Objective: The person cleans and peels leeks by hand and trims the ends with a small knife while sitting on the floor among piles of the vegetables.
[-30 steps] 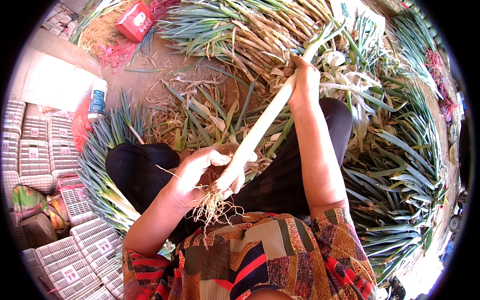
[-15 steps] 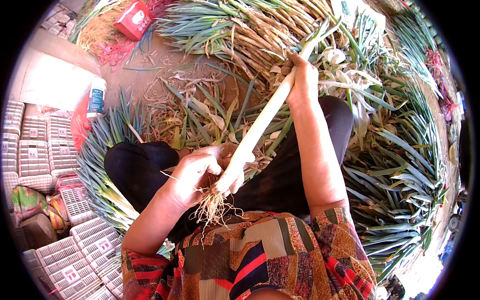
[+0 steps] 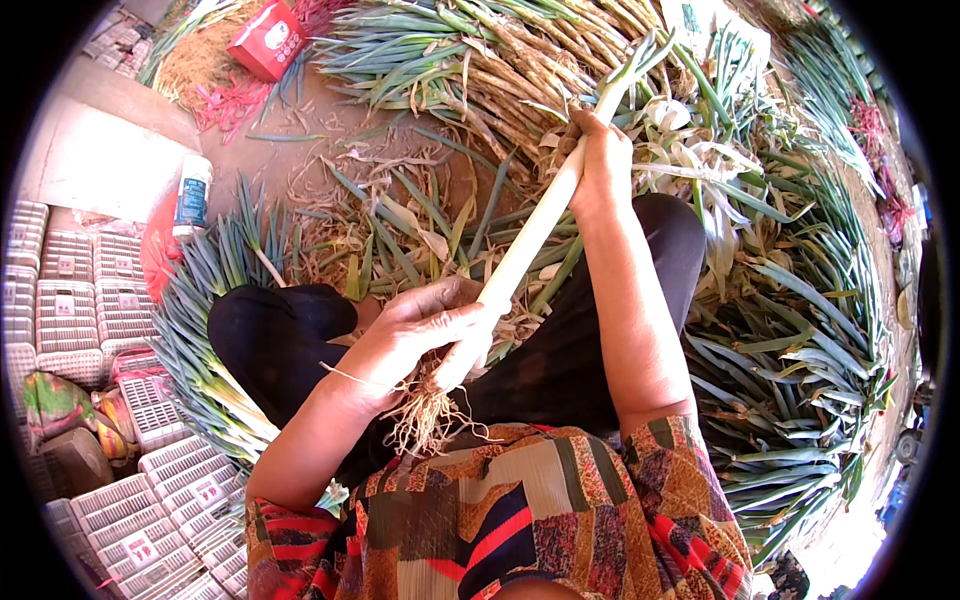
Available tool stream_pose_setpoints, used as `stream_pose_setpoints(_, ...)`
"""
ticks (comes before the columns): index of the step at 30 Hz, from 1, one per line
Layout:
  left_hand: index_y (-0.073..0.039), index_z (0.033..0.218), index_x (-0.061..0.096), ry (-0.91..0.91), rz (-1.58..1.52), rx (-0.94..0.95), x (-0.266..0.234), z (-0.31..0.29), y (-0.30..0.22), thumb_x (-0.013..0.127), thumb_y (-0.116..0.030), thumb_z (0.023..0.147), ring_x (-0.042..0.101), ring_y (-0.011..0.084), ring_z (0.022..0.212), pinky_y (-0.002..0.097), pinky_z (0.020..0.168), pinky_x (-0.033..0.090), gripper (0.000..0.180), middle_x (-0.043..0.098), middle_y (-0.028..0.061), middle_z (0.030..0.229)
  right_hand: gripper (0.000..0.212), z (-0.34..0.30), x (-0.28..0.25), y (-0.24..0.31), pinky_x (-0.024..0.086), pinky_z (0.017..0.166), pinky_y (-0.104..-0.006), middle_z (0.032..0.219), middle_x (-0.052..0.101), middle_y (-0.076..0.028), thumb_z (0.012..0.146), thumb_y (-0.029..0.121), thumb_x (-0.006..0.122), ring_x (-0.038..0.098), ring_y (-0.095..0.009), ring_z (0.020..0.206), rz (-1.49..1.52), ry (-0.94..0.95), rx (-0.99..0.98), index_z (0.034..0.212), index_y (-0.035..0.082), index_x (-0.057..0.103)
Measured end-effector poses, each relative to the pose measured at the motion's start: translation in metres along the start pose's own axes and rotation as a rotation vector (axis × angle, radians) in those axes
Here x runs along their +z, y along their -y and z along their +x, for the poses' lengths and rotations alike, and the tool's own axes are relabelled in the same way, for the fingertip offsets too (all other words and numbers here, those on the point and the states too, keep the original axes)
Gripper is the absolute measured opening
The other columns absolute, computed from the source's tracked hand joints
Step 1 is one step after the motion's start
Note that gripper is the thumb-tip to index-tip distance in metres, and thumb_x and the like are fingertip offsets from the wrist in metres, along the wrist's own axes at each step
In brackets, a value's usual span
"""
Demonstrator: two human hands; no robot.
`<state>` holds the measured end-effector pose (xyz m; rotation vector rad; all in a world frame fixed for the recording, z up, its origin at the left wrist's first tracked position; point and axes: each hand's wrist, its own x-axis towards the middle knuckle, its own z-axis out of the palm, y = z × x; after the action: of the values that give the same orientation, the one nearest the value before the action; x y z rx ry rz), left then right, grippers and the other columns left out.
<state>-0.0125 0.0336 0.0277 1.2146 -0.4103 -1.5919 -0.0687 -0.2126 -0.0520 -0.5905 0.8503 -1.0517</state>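
A long green onion (image 3: pixel 534 238) lies slantwise before me, its shaft pale and smooth, its green leaves at the far right end. Stringy roots (image 3: pixel 428 418) hang from its near end, over my patterned top. My left hand (image 3: pixel 425 325) is wrapped round the shaft just above the roots, thumb across the top. Farther up, near the leaves, my right hand (image 3: pixel 600 160) grips the same onion; its fingertips are partly hidden behind the shaft. Peeled leaves and husks (image 3: pixel 430 225) litter the ground beyond my left hand.
Unpeeled onions (image 3: pixel 520 75) are heaped at the far side. Green-leaved onions lie on my left (image 3: pixel 215 330) and in a big pile on my right (image 3: pixel 800 350). White plastic crates (image 3: pixel 140 520), a white bottle (image 3: pixel 192 195) and a red box (image 3: pixel 266 42) stand to the left.
My left hand has shifted slightly up the shaft from the roots, and its thumb now lies along the onion. My right hand has barely moved.
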Motion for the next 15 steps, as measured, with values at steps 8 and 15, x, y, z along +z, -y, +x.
stream_pose_setpoints(8,0.0,0.099,0.055,-0.191,0.771,0.217,-0.013,0.004,0.014,0.05,-0.011,0.092,0.039,0.0015,0.05,0.0161,0.044,0.03,0.014,0.046,-0.002,0.066,0.005,-0.001,0.002,-0.005,0.04,0.042,-0.0281,0.063,0.05,-0.006,0.084,0.004,0.053,0.048,-0.015,0.048,0.02,-0.036,-0.011,0.081,0.0,0.051)
stream_pose_setpoints(15,-0.001,0.083,0.05,-0.347,0.923,0.325,-0.023,0.014,0.022,0.059,-0.002,0.082,0.037,0.0049,0.052,0.0212,0.048,0.034,0.009,0.044,0.0005,0.064,0.006,-0.006,0.005,-0.004,0.043,0.045,-0.0298,0.065,0.052,-0.007,0.081,0.002,0.057,0.051,-0.018,0.05,-0.052,-0.008,-0.113,0.082,-0.001,0.052)
